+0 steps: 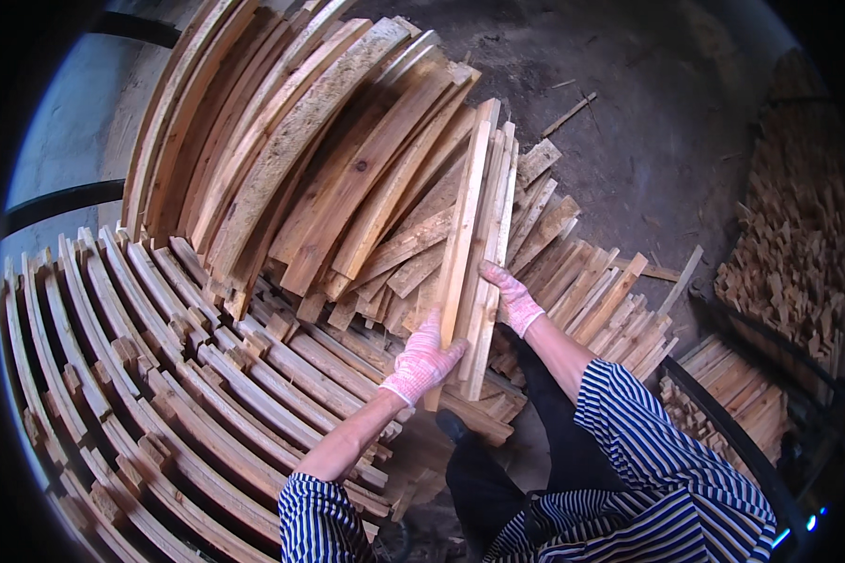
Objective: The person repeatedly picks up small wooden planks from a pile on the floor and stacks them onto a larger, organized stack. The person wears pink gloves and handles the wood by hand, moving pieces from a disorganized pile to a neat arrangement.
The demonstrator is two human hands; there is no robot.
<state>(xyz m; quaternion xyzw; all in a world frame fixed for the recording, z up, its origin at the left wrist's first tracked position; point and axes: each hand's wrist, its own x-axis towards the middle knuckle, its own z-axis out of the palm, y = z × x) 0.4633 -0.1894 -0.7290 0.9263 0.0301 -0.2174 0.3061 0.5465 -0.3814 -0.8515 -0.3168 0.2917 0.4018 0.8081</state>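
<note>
Between my two gloved hands is a small bundle of long, pale wooden strips (482,225), tilted with its far end leaning slightly right. My left hand (422,361), in a pink-and-white knit glove, grips the bundle's left side near its lower end, thumb across the strips. Higher up on the right side, my right hand (513,298) in a matching glove is closed on its edge. The fingertips behind the wood are hidden. Beneath and beyond the bundle lies a loose heap of shorter boards (413,244).
Spaced rows of stacked strips (207,394) fill the lower left. Wide rough boards (300,131) lean together at the upper left. More cut pieces (596,296) lie right of my hands. A large pile of sticks (793,244) stands far right, beside a dark metal rail (723,403).
</note>
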